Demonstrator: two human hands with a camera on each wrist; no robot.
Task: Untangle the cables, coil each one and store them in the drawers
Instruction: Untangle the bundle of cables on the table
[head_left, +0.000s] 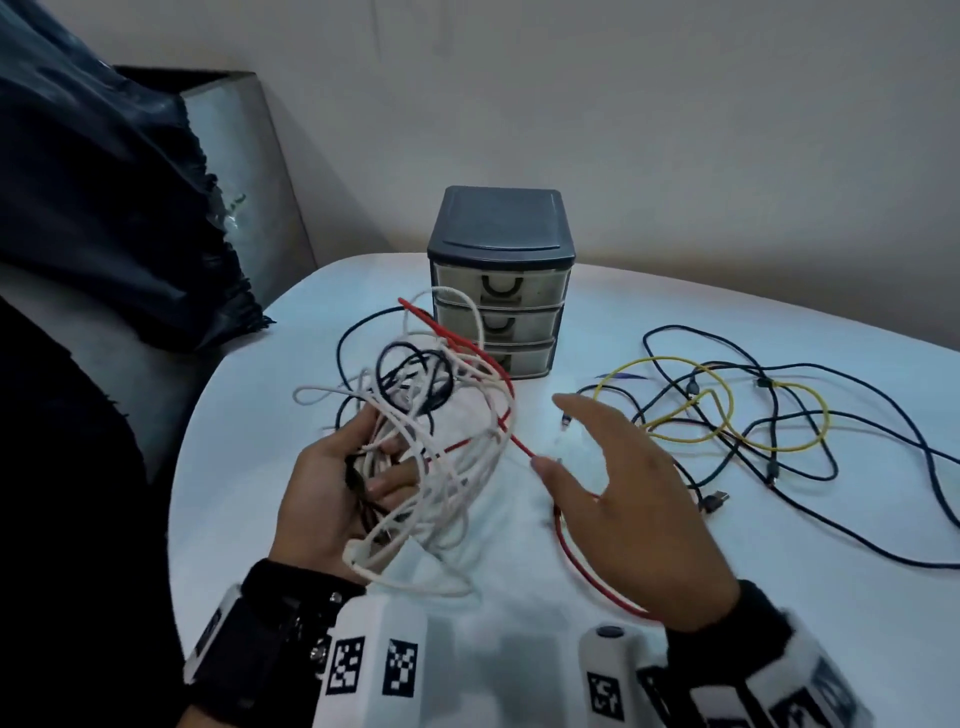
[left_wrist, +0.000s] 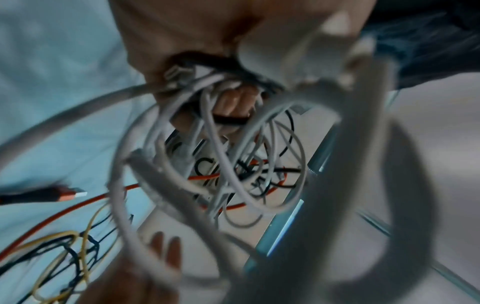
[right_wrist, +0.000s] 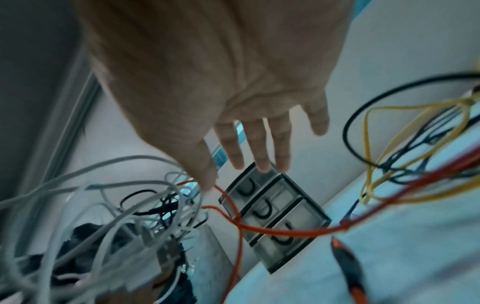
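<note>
Above the table (head_left: 519, 597), the left hand (head_left: 332, 488) is clutching a limp, light cable tangle (head_left: 431, 415); the right hand (head_left: 623, 488) is hovering open-fingered. Judgement: grasp a plug end; loops will snag.

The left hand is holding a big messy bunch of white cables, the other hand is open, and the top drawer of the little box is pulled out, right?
Nearly. The left hand does grip the bunch of white cables, and the right hand is open. But the top drawer is pushed in, flush with the two below it on the drawer box. The head view shows this.
</note>
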